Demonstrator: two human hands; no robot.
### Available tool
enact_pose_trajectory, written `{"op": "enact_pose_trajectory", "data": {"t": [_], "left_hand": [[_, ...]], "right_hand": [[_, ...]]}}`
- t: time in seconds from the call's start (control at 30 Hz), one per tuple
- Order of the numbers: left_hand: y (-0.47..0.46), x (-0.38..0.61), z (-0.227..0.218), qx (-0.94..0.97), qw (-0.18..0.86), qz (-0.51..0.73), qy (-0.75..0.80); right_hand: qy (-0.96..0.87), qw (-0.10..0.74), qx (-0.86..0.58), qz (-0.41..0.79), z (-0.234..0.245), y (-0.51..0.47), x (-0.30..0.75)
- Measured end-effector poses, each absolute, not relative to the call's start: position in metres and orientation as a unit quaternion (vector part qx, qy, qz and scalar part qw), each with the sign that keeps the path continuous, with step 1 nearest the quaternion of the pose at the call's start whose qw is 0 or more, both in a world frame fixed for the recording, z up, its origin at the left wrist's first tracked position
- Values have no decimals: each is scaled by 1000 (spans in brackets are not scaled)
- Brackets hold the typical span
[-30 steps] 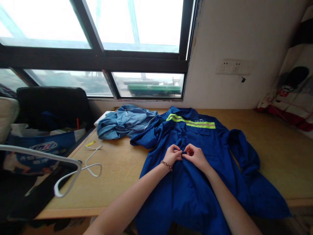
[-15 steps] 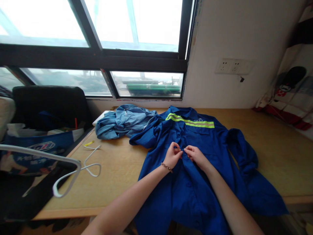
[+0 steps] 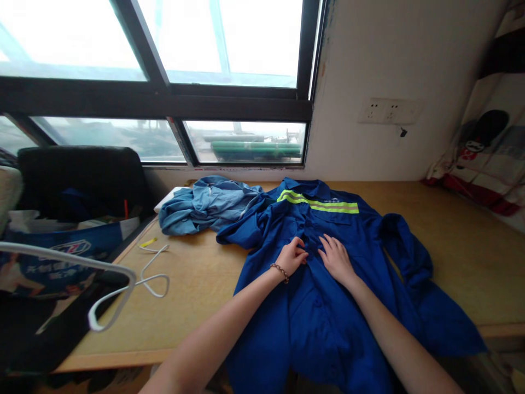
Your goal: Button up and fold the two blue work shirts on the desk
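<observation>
A dark blue work jacket (image 3: 328,328) lies spread face up, its collar at the far side and its lower hem hanging over the table's near edge. A yellow-green reflective stripe (image 3: 320,204) crosses its chest. My left hand (image 3: 292,256), with a beaded bracelet at the wrist, is closed on the jacket's front edge near the middle; the fingertips are partly hidden in the cloth. Just to its right, my right hand (image 3: 337,259) rests palm down on the jacket front, fingers stretched out and holding nothing. A button shows lower on the front.
A crumpled light blue garment (image 3: 205,202) lies on the wooden table (image 3: 192,295) beside the jacket's sleeve. A white cable (image 3: 153,282) curls at the left, near a white bent tube (image 3: 106,268). A black chair (image 3: 82,175) with a blue bag (image 3: 74,257) stands at the left.
My right hand has let go of the jacket's front edge, moved slightly right and flattened onto the cloth. My left hand stays at the front edge.
</observation>
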State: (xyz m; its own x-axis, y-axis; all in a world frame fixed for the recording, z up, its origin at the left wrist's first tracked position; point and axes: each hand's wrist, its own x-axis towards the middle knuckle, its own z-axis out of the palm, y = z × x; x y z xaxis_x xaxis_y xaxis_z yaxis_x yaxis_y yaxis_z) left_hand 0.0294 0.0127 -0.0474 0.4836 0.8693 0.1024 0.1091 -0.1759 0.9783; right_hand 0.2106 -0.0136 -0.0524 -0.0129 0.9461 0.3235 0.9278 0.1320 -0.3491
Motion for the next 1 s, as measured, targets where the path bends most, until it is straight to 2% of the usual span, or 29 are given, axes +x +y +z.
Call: {"op": "enact_pose_trajectory", "data": {"t": [0.13, 0.27, 0.4, 0.5, 0.6, 0.7, 0.8, 0.9, 1.0], "left_hand": [[32, 30, -48, 704, 515, 349, 343], [60, 38, -47, 735, 504, 340, 299], [91, 53, -47, 756, 459, 352, 305], [107, 61, -45, 759, 428, 357, 336], [109, 62, -41, 778, 392, 348, 347], [95, 56, -35, 829, 332, 314, 322], [68, 49, -32, 865, 283, 274, 311], [44, 47, -33, 869, 261, 257, 333], [33, 47, -36, 874, 247, 251, 334]], "right_hand": [[-752, 146, -643, -26, -59, 10, 238], [-779, 112, -616, -18, -53, 49, 262], [-760, 131, -634, -55, -39, 74, 264], [-716, 165, -670, -102, -29, 74, 254], [-718, 218, -654, -97, -20, 62, 243], [-698, 349, -625, -30, -10, 42, 234], [-623, 466, -612, 139, -3, 17, 229], [-602, 445, -571, 337, -5, -8, 227], [-626, 386, -547, 401, -13, -25, 225]]}}
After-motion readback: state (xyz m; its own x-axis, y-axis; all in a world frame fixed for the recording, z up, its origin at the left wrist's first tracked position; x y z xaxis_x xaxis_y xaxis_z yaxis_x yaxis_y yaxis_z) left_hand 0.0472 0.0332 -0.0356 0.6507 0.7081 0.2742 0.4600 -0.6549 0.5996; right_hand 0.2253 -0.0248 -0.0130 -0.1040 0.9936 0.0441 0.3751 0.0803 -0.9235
